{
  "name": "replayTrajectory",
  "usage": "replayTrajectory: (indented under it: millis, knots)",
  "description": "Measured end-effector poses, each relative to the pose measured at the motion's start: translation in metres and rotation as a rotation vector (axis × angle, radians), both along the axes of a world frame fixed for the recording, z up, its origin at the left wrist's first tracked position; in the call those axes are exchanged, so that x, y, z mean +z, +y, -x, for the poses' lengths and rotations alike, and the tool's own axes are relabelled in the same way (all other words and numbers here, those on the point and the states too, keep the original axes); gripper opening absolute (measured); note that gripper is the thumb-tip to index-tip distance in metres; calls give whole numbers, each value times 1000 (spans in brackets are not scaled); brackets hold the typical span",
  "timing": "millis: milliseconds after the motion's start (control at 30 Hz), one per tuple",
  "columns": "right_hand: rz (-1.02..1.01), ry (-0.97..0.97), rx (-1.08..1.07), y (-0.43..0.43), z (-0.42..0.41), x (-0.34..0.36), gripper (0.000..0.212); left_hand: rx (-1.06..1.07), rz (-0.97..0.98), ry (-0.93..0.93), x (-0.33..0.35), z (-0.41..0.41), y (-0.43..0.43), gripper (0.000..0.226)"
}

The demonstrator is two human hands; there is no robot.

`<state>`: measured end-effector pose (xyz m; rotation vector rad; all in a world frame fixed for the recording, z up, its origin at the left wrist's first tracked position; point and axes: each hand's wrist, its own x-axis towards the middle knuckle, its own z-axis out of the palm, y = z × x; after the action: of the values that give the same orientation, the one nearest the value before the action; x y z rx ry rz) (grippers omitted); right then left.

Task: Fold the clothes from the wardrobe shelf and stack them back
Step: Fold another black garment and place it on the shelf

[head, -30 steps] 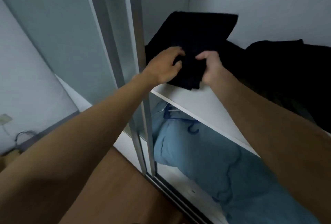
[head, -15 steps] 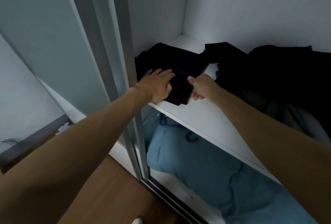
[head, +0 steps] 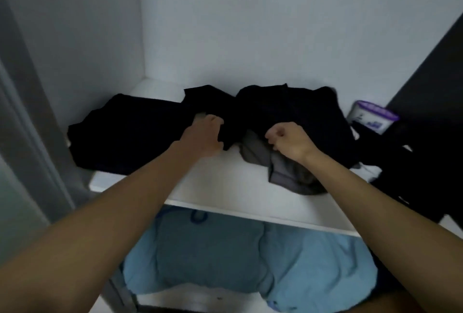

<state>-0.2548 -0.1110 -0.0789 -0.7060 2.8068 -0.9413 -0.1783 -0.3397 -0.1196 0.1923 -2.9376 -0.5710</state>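
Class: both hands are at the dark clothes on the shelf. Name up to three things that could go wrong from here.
1. The right hand is at the black pile, which lies over a grey garment near the front edge of the shelf; a tug might drag that off.
2. The white-and-purple container beside that pile could get tipped.
3. The left hand grips black cloth beside the folded black garment; pulling may unfold it.

- Head view: a single wide-angle camera worn on the person's head, facing forward and down into the wardrobe.
- Range: close. Both forearms enter from the bottom corners, and the left hand [head: 203, 137] and right hand [head: 288, 141] meet near centre frame over the shelf [head: 225, 182] and black clothes [head: 140, 135].
- Field: rear wall [head: 250, 24] above, blue bundle [head: 213, 250] beneath the shelf.
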Motion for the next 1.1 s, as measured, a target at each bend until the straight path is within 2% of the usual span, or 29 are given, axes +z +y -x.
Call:
replayTrajectory:
  millis: [100,167,300,367,400,467,533,633,733,800,833,900,933,967,1000,1100]
  knots:
    - [-28,119,-173,51,16,5,12,-40,-67,19,1,32,30,79]
    - [-59,138,-254,78,28,6,28,-66,-123,30,4,50,49,90]
    - [-48,12,-279,107,52,2,57,-120,-108,12,13,83,84,100]
    - [-22,-22,-243,110,63,-2,63,-94,-45,5,13,95,96,91]
    - [-22,-14,-207,110,68,-2,66,-60,-15,42,11,99,100,79]
    - [-61,54,-113,111,76,-4,73,5,32,191,12,104,105,46]
    - [-94,154,-34,112,85,-8,75,48,49,316,17,108,110,30]
    - [-64,274,20,113,97,-13,79,89,-62,461,34,105,116,22]
    - [-95,309,-34,110,111,-13,99,-28,-244,542,56,93,120,11]
    - [-149,286,-106,111,122,-9,105,-179,-393,448,65,78,121,9]
    - [-142,293,-109,112,127,-6,97,-230,-455,332,67,72,121,14]
    - [34,396,-20,113,133,0,59,-235,-480,52,64,60,119,30]
    - [179,440,29,113,133,3,47,-194,-499,-53,60,56,118,31]
    - [322,449,43,113,130,5,45,-128,-567,-111,56,52,116,28]
    - [441,429,36,115,125,9,45,-49,-687,-138,53,50,114,30]
    - [594,563,124,120,99,24,40,76,-1142,-202,55,55,114,74]
